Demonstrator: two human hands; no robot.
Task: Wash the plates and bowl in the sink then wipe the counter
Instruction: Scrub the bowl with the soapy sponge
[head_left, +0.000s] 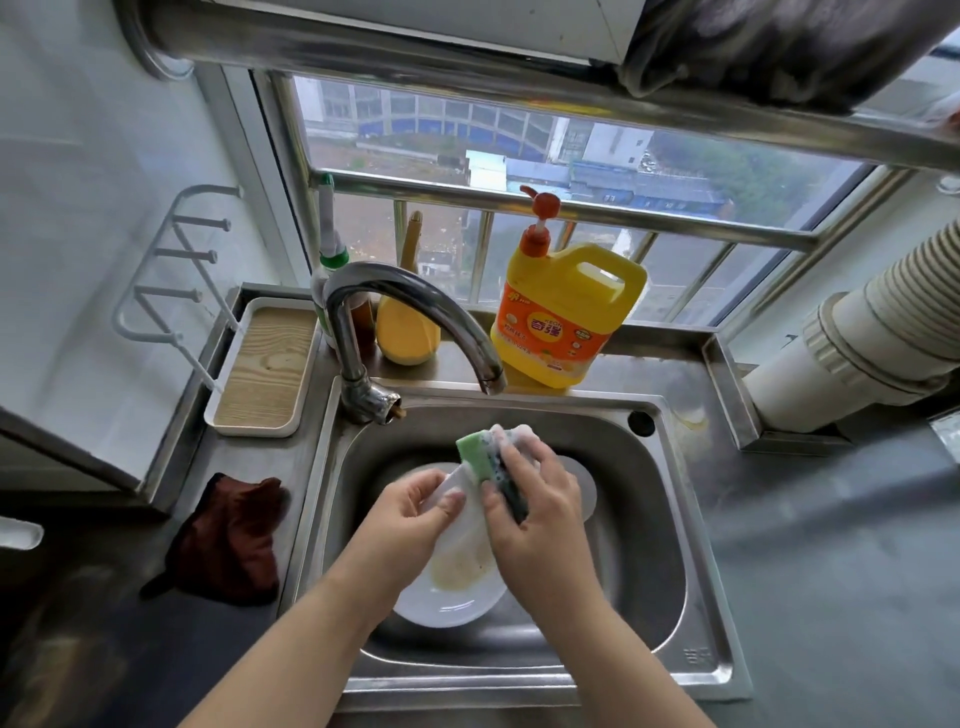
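Over the steel sink (670, 525) my left hand (415, 506) grips the far rim of a white plate (452, 597), held tilted, with yellowish residue on its face. My right hand (535, 499) holds a green and dark sponge (485, 457) with foam on it, pressed against the plate's upper part. Another white dish (587, 491) lies in the basin behind my right hand, mostly hidden.
A curved faucet (415, 306) arches over the basin, with no water running. A yellow detergent jug (561, 306) with an orange pump stands on the back ledge. A brown cloth (228, 540) lies on the counter left of the sink, near a wood-lined tray (265, 364).
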